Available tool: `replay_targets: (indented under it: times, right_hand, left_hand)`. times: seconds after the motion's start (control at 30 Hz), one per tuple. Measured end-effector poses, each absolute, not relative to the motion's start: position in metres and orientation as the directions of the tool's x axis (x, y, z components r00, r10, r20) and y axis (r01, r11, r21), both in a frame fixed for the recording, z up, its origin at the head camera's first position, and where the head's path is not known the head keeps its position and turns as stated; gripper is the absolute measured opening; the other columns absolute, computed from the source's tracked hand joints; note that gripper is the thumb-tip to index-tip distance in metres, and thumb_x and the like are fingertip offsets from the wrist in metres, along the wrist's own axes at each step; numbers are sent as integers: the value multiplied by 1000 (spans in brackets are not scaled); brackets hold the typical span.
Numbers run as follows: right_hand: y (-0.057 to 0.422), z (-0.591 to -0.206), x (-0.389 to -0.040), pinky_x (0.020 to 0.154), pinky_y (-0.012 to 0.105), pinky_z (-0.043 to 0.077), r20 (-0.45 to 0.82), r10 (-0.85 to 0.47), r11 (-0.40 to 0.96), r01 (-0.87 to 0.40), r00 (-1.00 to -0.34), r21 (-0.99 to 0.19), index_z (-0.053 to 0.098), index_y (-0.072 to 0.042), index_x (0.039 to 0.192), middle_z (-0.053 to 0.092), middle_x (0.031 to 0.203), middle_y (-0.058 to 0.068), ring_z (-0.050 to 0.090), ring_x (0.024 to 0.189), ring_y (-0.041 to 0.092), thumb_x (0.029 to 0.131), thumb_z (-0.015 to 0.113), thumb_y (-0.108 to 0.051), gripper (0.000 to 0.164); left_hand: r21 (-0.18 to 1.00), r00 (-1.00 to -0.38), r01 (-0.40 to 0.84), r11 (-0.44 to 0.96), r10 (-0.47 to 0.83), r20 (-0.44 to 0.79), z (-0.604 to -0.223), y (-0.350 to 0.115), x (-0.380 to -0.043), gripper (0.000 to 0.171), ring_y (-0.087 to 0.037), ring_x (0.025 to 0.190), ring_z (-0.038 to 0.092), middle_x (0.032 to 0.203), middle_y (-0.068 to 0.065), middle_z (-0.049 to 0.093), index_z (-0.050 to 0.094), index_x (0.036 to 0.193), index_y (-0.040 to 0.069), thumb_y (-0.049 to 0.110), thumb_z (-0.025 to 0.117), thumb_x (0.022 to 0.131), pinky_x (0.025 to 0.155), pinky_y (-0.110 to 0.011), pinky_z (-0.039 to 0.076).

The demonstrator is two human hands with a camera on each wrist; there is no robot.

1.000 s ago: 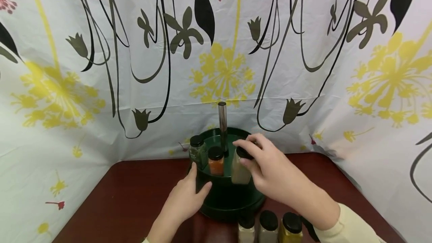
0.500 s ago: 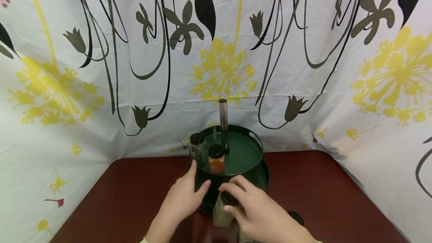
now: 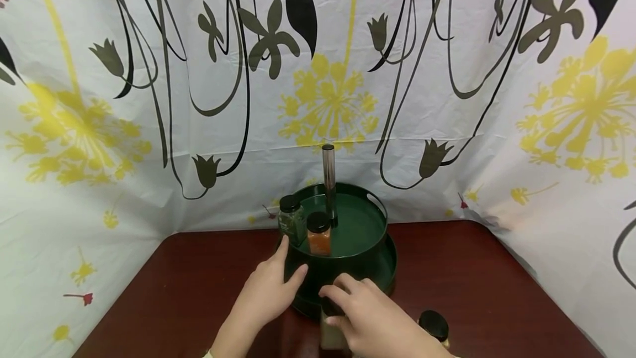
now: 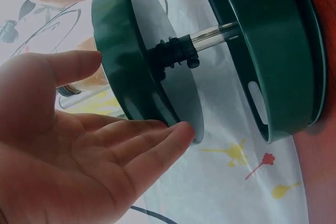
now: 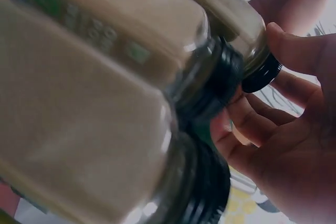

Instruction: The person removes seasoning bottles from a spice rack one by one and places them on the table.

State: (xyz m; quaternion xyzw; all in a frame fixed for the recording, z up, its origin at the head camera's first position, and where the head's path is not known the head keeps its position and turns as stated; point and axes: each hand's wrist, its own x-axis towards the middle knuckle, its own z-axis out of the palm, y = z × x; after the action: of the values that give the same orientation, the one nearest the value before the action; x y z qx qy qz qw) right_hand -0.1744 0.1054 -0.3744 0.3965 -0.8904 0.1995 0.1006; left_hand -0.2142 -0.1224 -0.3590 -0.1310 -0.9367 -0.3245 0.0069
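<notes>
Jars crowd the near table edge: your right hand [image 3: 370, 319] curls its fingers round the black cap of a pale spice jar [image 3: 332, 336], standing on the table [image 3: 174, 291] just in front of the green two-tier rack [image 3: 343, 269]. Another black-capped jar [image 3: 434, 326] waits just beside it. Your left hand [image 3: 270, 291] rests open, fingers straight, against the rack's upper tier. Farther back, two jars, one green [image 3: 291, 225] and one orange [image 3: 318, 235], already stand on that tier beside the metal post [image 3: 328, 181], so filling looks partly done. Only the left wrist view shows the tier's underside [image 4: 173, 66]; only the right wrist view shows several jars bunched together [image 5: 105, 93].
</notes>
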Motion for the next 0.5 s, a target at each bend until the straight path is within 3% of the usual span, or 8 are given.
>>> replay_targets:
  times: [0.13, 0.37, 0.5]
  right_hand:
    - [102, -381, -178, 75, 32, 52, 293, -690, 607, -750, -661, -263, 60, -22, 125, 57, 109, -8, 54, 87, 6, 96, 59, -38, 33]
    - [97, -391, -181, 75, 34, 52, 225, -723, 619, -757, -653, -210, 62, -22, 121, 57, 105, -9, 55, 86, 5, 92, 65, -36, 33]
    - [95, -394, -182, 75, 36, 52, 210, -720, 630, -750, -662, -202, 61, -23, 121, 56, 104, -10, 56, 86, 4, 91, 66, -37, 34]
  left_hand:
    - [626, -965, 244, 741, 247, 83, -359, -123, -213, 83, -13, 55, 55, 126, -22, 57, 16, 156, 9, 53, 52, 95, 50, -33, 44]
    - [620, -967, 237, 748, 243, 77, -359, -123, -213, 82, -14, 54, 54, 126, -20, 57, 17, 156, 10, 53, 52, 95, 50, -32, 43]
    - [621, -965, 246, 744, 250, 83, -358, -123, -213, 81, -16, 48, 51, 116, -18, 61, 16, 156, 9, 51, 52, 96, 46, -32, 42]
